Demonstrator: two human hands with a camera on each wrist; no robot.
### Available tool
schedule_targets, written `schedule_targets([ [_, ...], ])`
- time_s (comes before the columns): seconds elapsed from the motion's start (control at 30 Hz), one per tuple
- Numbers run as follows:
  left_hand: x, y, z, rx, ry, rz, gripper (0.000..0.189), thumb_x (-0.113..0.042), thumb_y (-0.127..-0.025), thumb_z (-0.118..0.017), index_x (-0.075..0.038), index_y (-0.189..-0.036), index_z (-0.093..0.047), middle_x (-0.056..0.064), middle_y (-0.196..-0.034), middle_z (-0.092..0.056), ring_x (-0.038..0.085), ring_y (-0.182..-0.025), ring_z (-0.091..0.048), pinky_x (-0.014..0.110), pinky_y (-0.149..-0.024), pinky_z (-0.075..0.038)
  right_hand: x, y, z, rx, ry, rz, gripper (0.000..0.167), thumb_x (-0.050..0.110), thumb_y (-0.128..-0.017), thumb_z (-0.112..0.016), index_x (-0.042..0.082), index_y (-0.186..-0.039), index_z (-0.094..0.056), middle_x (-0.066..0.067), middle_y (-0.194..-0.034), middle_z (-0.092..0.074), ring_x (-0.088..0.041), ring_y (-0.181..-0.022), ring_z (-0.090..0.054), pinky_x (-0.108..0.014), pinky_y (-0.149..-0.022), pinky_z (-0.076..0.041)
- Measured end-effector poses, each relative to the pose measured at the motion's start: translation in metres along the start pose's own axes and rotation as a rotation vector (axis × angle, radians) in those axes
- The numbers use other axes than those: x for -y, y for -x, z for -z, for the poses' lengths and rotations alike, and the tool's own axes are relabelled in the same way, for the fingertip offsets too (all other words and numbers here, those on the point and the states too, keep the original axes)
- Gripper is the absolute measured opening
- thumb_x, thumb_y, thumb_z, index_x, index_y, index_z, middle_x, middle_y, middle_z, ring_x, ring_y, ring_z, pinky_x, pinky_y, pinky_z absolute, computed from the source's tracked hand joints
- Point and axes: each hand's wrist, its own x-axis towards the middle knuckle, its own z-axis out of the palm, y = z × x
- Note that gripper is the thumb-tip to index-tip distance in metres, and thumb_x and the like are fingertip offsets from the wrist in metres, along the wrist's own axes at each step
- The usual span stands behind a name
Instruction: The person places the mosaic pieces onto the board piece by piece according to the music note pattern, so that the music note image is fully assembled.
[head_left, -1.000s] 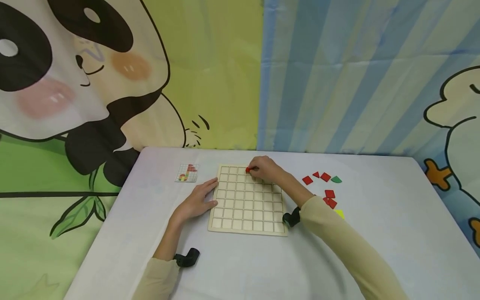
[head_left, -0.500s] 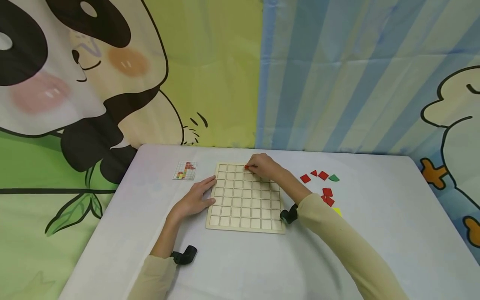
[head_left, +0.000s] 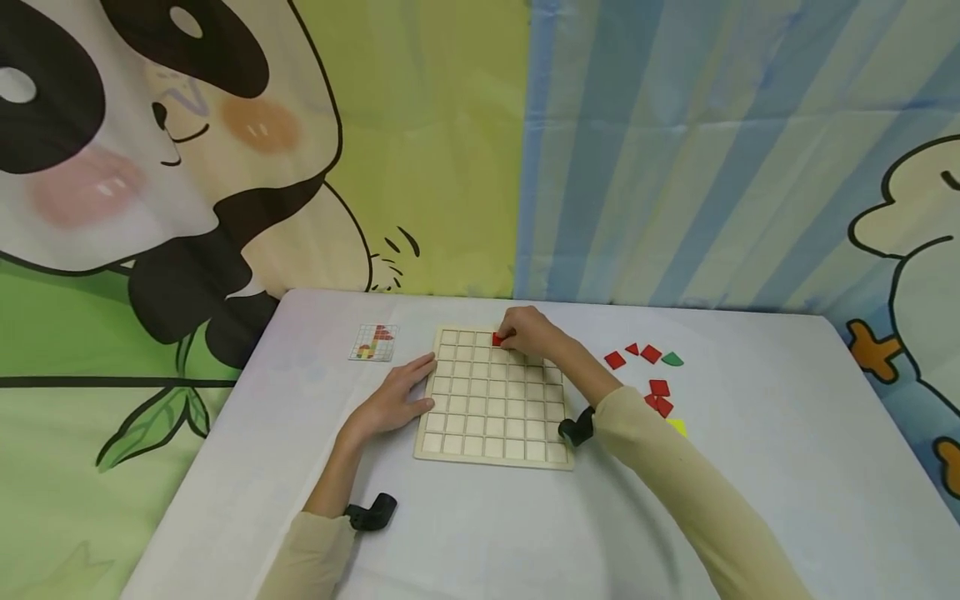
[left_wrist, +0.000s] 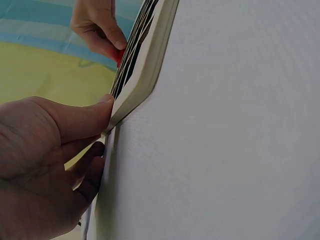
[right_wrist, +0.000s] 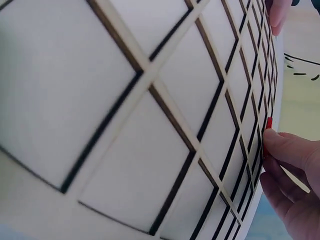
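A wooden grid board (head_left: 493, 463) with rows of square recesses lies on the table. My right hand (head_left: 532, 333) is at its top row, pinching a red square tile (head_left: 497, 339) between thumb and fingers. In the right wrist view the red tile (right_wrist: 269, 123) stands out slightly over the grid at the thumb tip. My left hand (head_left: 390, 400) rests against the board's left edge with fingers extended. From the left wrist, the thumb of my left hand (left_wrist: 35, 140) touches the rim near a rounded corner, its other fingers beside the edge.
Left of the board lies a small pattern card (head_left: 373, 342) with a printed grid. To the right are several loose red pieces (head_left: 615, 360), a green piece (head_left: 672, 359) and a yellow piece (head_left: 678, 427) partly behind the right sleeve (head_left: 675, 467). A printed fabric backdrop (head_left: 435, 150) stands behind the table.
The red tile, seen nearly edge-on before, now shows more of its face and sits flatter over a top-row square. The left hand keeps its place at the board's edge.
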Motion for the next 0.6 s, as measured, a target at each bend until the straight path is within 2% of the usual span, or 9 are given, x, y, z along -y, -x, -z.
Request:
schedule_targets([
  [0.3,-0.002,0.001,0.0,-0.003,-0.011,0.002,0.067,-0.007,-0.099,-0.064,0.003,-0.159,-0.034,0.017,-0.171,-0.026,0.043,-0.154,-0.024,0.062,-0.122,-0.027,-0.005,0.0,-0.013,-0.079,0.033,0.032,0.016,0.006,-0.098,-0.07,-0.004,-0.108,-0.076,-0.018,-0.111,-0.069,-0.032,-0.103,-0.066,-0.04,-0.089,-0.057],
  [0.43,-0.002,0.002,0.0,0.001,-0.004,0.002,0.067,-0.007,-0.099,-0.064,0.004,-0.159,-0.034,0.018,-0.171,-0.025,0.043,-0.155,-0.023,0.062,-0.123,-0.026,-0.003,0.0,-0.018,-0.085,0.089,0.001,0.02,0.012,-0.1,-0.069,-0.001,-0.114,-0.072,-0.017,-0.115,-0.066,-0.03,-0.101,-0.063,-0.039,-0.087,-0.055],
  [0.6,-0.002,0.001,-0.001,-0.001,-0.005,-0.007,0.067,-0.007,-0.099,-0.064,0.005,-0.158,-0.034,0.018,-0.17,-0.025,0.044,-0.154,-0.024,0.062,-0.122,-0.026,0.008,0.002,-0.013,-0.031,0.166,-0.035,0.033,0.019,-0.101,-0.068,0.0,-0.129,-0.067,-0.019,-0.124,-0.065,-0.032,-0.108,-0.062,-0.041,-0.089,-0.055],
])
